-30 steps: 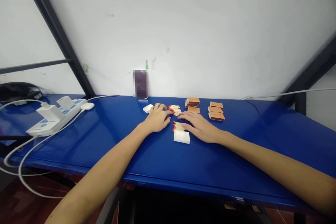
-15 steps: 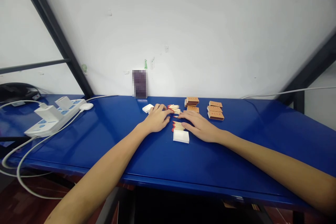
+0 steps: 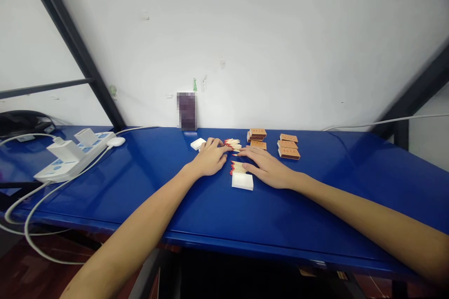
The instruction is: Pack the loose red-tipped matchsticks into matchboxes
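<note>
My left hand (image 3: 210, 158) lies palm down on the blue table (image 3: 196, 210), fingers stretched toward a pile of red-tipped matches (image 3: 233, 145). My right hand (image 3: 268, 167) also lies flat, its fingertips beside a second small bunch of matches (image 3: 237, 167). A white inner matchbox tray (image 3: 242, 181) sits just in front of that bunch, near my right thumb. Another white tray (image 3: 198, 143) lies behind my left hand. Neither hand grips anything that I can see.
Brown matchbox sleeves (image 3: 257, 134) and a second stack of them (image 3: 288, 148) lie behind my right hand. A white power strip with chargers (image 3: 72, 154) and cables sits at the far left. A dark blurred object (image 3: 187, 111) leans against the white wall.
</note>
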Available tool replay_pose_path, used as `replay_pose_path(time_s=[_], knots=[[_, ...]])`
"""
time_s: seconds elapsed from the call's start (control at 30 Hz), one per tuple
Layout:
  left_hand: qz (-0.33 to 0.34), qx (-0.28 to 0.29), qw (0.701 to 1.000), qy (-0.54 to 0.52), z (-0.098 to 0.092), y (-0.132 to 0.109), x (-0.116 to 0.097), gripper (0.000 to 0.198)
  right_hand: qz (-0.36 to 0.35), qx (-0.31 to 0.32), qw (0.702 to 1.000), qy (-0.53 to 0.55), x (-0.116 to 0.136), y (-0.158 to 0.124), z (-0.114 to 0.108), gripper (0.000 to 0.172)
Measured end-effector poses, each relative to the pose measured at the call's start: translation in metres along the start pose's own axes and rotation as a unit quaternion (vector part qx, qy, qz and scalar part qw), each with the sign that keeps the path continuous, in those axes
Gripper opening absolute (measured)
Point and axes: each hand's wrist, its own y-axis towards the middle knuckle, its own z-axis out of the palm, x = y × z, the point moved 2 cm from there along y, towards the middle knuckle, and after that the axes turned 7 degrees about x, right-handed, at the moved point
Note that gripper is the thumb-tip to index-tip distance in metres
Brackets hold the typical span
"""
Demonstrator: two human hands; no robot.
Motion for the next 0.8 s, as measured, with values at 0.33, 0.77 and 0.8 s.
replay_pose_path(time_s=[0.33,0.77,0.8], knots=[[0.001,-0.006,1.0,-0.004,-0.0002,-0.0002,-0.0001,0.04,-0.001,-0.004,1.0,-0.003,-0.0018,-0.0004,0.0012,0.044],[0.013,0.002,1.0,-0.018,-0.0037,-0.0013,-0.0043,0.045,0.002,0.029,1.0,-0.003,0.0016,0.0009,-0.0015,0.057],[0.014,0.0,1.0,-0.02,-0.0042,-0.0014,-0.005,0.045,0.004,0.03,1.0,-0.003,0.0021,0.001,-0.0017,0.057]])
